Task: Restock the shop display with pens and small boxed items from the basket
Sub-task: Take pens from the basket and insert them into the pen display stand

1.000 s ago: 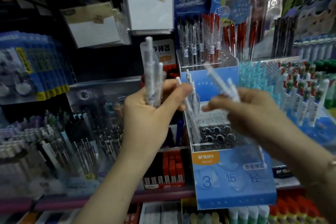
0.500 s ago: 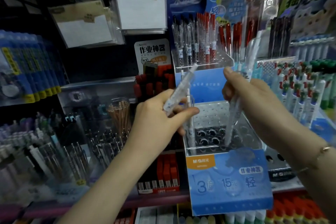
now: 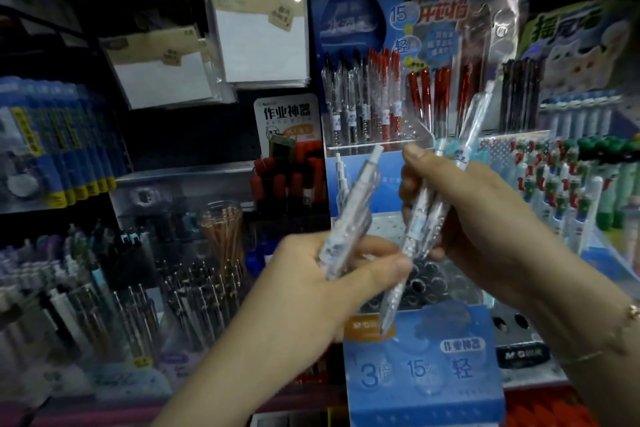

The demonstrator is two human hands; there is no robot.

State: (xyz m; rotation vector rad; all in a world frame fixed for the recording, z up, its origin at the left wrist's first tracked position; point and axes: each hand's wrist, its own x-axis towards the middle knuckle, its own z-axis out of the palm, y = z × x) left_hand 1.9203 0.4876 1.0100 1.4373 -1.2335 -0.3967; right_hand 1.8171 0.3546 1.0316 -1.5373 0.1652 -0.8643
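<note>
My left hand [image 3: 322, 291] grips a small bunch of clear pens [image 3: 349, 215] with white caps, tilted up to the right. Just beside it, my right hand [image 3: 485, 229] holds two or three more clear pens [image 3: 429, 215], their tips pointing down toward the blue tiered pen display [image 3: 422, 371]. The display's perforated tray [image 3: 429, 281] lies behind both hands and is mostly hidden; one white pen [image 3: 341, 177] stands at its left edge. The basket is out of view.
The display's upper tier holds black and red pens [image 3: 363, 104]. Green-and-red-capped pens [image 3: 568, 184] fill the rack at right. Pen racks [image 3: 138, 295] and a cup of brown sticks [image 3: 221, 236] stand at left. Notepad packs [image 3: 256, 28] hang above.
My left hand has come down and right with its pens, close to the right hand. My right hand has turned its pens upright, tips down, over the tray.
</note>
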